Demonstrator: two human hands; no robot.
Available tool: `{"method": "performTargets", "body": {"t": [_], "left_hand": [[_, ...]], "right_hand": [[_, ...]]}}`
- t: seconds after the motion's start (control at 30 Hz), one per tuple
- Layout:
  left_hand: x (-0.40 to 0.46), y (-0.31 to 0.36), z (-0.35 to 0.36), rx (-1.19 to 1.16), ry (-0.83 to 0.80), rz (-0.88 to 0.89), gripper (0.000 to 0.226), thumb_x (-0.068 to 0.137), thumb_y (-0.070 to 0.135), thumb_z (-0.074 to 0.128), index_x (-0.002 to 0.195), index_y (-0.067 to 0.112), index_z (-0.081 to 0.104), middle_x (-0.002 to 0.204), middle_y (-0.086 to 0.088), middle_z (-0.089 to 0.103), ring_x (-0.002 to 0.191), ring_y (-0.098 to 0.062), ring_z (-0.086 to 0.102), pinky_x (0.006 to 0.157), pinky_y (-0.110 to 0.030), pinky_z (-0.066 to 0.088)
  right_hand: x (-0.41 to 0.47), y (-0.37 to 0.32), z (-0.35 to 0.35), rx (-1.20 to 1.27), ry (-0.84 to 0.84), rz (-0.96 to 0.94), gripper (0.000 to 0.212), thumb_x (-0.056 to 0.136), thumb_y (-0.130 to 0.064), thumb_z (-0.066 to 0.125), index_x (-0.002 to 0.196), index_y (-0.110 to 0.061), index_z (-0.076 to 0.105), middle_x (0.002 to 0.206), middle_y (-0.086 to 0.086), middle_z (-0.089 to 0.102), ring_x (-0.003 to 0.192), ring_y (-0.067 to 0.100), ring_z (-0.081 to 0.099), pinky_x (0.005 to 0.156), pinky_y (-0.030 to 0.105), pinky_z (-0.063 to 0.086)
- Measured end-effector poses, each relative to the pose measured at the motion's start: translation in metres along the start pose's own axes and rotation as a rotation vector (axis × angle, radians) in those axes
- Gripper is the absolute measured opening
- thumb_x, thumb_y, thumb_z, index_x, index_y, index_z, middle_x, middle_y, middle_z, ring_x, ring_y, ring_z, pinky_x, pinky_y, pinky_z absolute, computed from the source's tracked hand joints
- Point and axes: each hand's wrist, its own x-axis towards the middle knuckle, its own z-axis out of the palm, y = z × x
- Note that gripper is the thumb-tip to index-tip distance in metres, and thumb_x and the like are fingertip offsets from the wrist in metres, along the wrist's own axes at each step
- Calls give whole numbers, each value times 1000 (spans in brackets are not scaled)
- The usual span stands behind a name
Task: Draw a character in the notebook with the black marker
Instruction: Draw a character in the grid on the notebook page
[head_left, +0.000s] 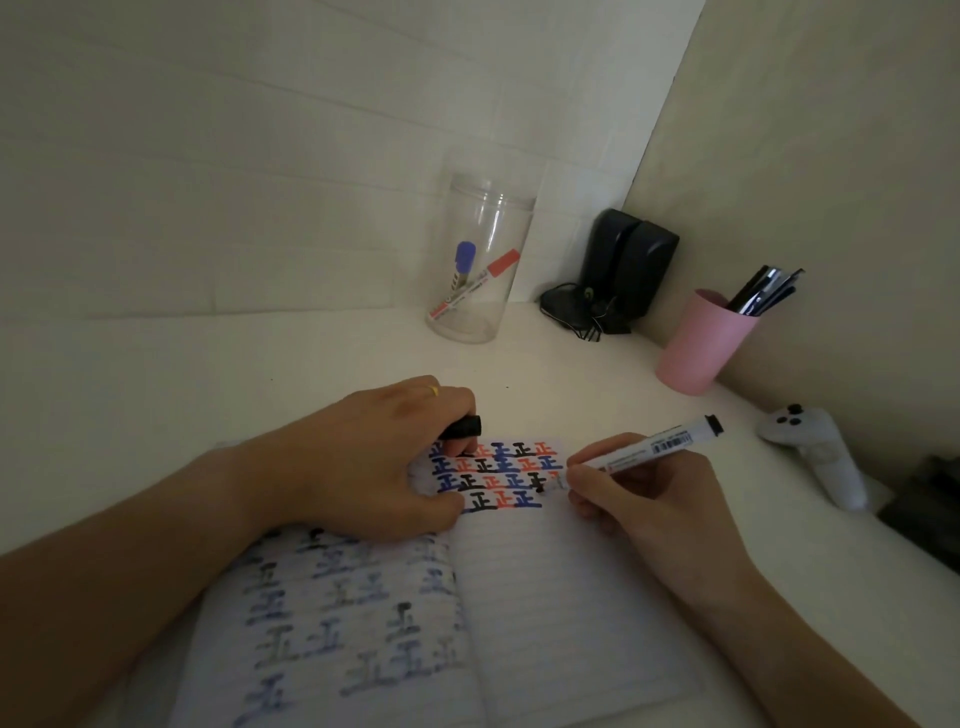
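An open lined notebook (545, 597) lies on the white desk in front of me. Rows of black, blue and red characters fill the top of its right page. My right hand (639, 499) grips the black marker (654, 447), whose tip touches the page at a partly drawn black character (537, 484) at the end of the third row. My left hand (384, 462) rests on the notebook's upper left and holds the marker's black cap (465, 427) in its fingers.
A clear plastic jar (483, 260) with a blue and a red marker stands at the back. Two black speakers (623, 265) sit in the corner. A pink cup (701, 338) of pens stands at the right wall. A white controller (815, 447) lies right.
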Motion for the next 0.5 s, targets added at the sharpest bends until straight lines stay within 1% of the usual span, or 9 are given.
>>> {"method": "performTargets", "body": {"t": [0.07, 0.17, 0.2, 0.33, 0.5], "left_hand": [[0, 0, 0, 3, -5, -2, 48, 75, 63, 55, 108, 28, 53, 99, 7, 58, 89, -14, 57, 82, -42, 53], [0, 0, -1, 3, -4, -2, 48, 76, 63, 55, 108, 28, 53, 99, 7, 59, 90, -14, 58, 82, -42, 53], [0, 0, -1, 3, -5, -1, 48, 76, 63, 55, 108, 28, 53, 99, 7, 59, 90, -14, 58, 83, -41, 53], [0, 0, 0, 4, -2, 7, 45, 79, 60, 58, 108, 27, 53, 100, 6, 59, 91, -15, 57, 83, -41, 52], [0, 0, 0, 6, 4, 17, 43, 79, 58, 60, 107, 25, 53, 97, 6, 58, 89, -14, 56, 82, -41, 52]], "right_hand": [[1, 1, 1, -28, 18, 13, 5, 81, -2, 76, 78, -6, 77, 64, 11, 74, 56, 15, 66, 55, 23, 53], [3, 3, -1, -55, 70, 41, 5, 81, -6, 75, 76, -8, 75, 63, 11, 73, 56, 19, 65, 58, 31, 54], [3, 3, -1, -54, 75, 43, 5, 81, -6, 75, 76, -8, 75, 63, 11, 72, 56, 19, 65, 58, 32, 54], [1, -1, -1, 7, 56, 44, 4, 82, -3, 74, 78, -5, 76, 63, 11, 72, 57, 19, 64, 55, 30, 53], [0, -1, -1, -46, 27, 28, 8, 81, 0, 74, 75, -5, 76, 61, 10, 71, 55, 17, 63, 54, 27, 53]]}}
